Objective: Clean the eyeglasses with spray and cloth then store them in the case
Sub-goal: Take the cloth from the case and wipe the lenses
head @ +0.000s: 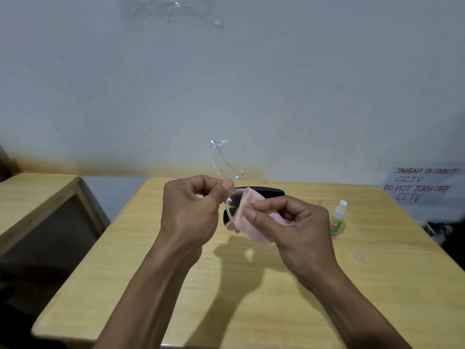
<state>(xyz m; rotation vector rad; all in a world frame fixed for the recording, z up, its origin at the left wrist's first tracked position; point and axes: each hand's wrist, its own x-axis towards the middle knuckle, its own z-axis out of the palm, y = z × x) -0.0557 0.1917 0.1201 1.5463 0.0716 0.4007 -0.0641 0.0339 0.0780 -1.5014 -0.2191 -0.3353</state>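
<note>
While both hands are raised above the wooden table (156, 260), the left hand (191, 210) pinches the clear-framed eyeglasses (230, 172) between thumb and fingers, closed tight near the middle of the frame. One lens sticks up and far from that pinch, against the wall; the other lens hangs just right of the thumb. The right hand (294, 222) is closed on a pink cloth (249, 222), thumb and fingertips pressing it onto that lower lens; the cloth's loose end droops below the hand. Black case (261, 191) lies on the table just beyond the hands, mostly hidden by them; cannot tell if it is open. Spray bottle (338, 217) stands upright to the right of the right hand, apart from it. Handwritten CCTV sign (420, 185) sits at far right on the wall.
</note>
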